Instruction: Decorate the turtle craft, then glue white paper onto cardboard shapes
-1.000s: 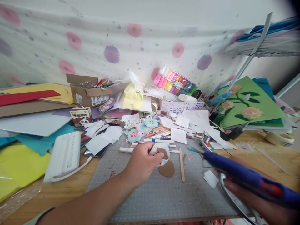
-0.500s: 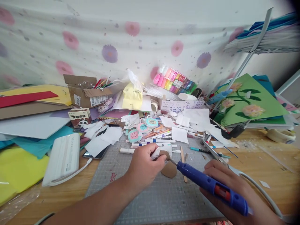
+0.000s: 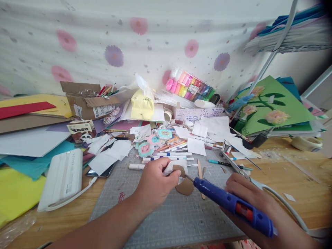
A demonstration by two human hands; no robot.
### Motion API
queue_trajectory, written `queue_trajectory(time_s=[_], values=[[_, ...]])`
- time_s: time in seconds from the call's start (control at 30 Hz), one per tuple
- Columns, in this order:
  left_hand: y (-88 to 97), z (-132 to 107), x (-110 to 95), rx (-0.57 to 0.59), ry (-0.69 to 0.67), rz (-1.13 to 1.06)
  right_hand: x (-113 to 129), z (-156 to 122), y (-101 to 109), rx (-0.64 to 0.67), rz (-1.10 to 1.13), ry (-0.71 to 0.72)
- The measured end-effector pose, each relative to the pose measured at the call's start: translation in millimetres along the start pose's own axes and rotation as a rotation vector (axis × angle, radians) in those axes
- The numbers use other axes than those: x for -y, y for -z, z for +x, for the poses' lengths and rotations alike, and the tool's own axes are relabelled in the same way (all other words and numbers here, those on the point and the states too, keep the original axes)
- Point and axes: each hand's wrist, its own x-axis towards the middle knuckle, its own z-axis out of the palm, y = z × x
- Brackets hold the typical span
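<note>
Left hand (image 3: 158, 181): pinches a cardboard piece (image 3: 178, 170) between thumb and forefinger, together with a crumpled white paper (image 3: 169, 168) just behind and beside it; held over the cutting mat (image 3: 160, 221).
Right hand (image 3: 255, 193): curls closed around the blue glue gun (image 3: 220, 195), palm side hidden from view; cannot tell whether pressing the trigger.
Glue gun: slants up and leftward, metal tip (image 3: 189, 177) at the near right edge of the pinched cardboard; cannot tell whether touching or only just beside. Shows red through a slot in the body.
Loose cardboard (image 3: 185, 188): lies flat on the mat, rounded, just below the left hand.
Wooden stick (image 3: 199, 169): lies on the mat right of the loose cardboard, partly behind the glue gun.
Scissors (image 3: 234, 165): lie beside and partly behind the right hand.
Markers (image 3: 168, 159): lie in a row beyond the left hand, near the pink and teal cutouts (image 3: 145, 149) and scattered paper scraps (image 3: 196, 147).
Left side: holds a white power bank (image 3: 61, 176) with a pale cable (image 3: 85, 190), well apart from the glue gun.
Back: holds a pack of coloured clay (image 3: 193, 86), leaning against the flowered curtain (image 3: 155, 20).
Right side: holds a green sheet (image 3: 275, 107) with pale flowers, tilted upright.
</note>
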Motion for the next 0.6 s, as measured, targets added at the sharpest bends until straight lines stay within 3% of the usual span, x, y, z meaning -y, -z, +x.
queue_trajectory(time_s=[0.4, 0.6], values=[[0.8, -0.7, -4.6, 0.033, 0.020, -0.034, 1.4, 1.3, 3.4, -0.004, -0.060, 0.012], [-0.6, -0.7, -4.0, 0.054, 0.003, -0.003, 6.1, 1.9, 6.8, -0.119, -0.057, 0.065]])
